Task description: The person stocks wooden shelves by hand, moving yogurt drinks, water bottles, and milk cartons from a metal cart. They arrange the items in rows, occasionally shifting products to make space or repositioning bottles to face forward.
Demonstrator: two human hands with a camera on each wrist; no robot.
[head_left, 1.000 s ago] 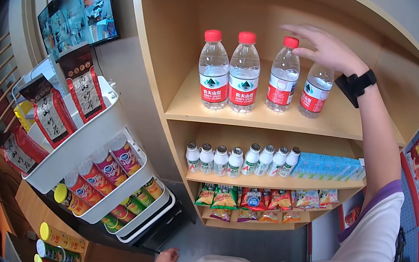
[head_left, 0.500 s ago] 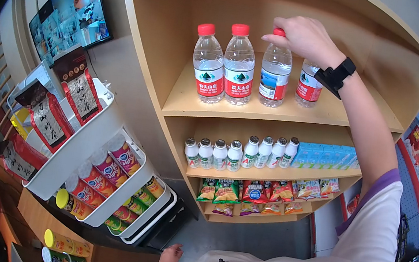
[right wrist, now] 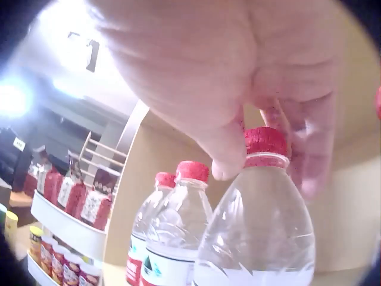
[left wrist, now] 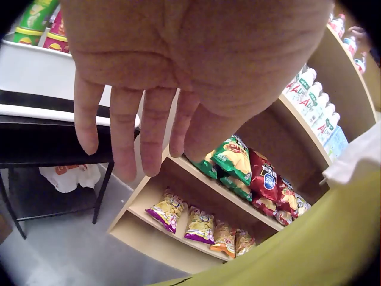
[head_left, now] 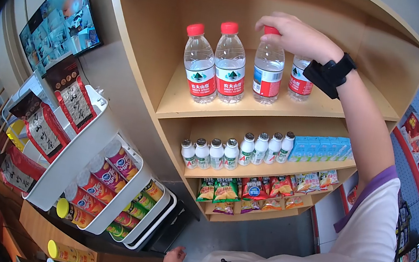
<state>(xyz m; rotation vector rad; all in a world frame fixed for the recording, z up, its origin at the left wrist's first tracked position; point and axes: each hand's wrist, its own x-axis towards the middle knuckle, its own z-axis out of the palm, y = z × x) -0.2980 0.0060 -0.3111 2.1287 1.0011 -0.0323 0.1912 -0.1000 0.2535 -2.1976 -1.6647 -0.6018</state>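
Observation:
On the top shelf, my right hand (head_left: 303, 38) pinches the red cap of a clear water bottle (head_left: 269, 66), third from the left. The bottle stands upright, its barcode and blue picture facing out. In the right wrist view, the thumb lies left of the cap (right wrist: 265, 140) and the fingers are behind and to its right. Two more water bottles, one (head_left: 200, 72) and another (head_left: 230, 72), stand at left with their mountain labels forward. A fourth bottle (head_left: 300, 82) is partly covered by my wrist. My left hand (left wrist: 178, 71) hangs low with loose fingers, holding nothing.
Below are white milk bottles (head_left: 247, 148) beside blue cartons (head_left: 320, 149), then snack bags (head_left: 255, 189). A white tiered cart (head_left: 67, 156) with canisters and red bags stands left of the wooden shelf (head_left: 136, 39). A screen (head_left: 63, 19) hangs on the wall.
My right hand has come down from above the third bottle onto its cap. That bottle has turned in place, its label now showing the barcode. The head view has shifted slightly.

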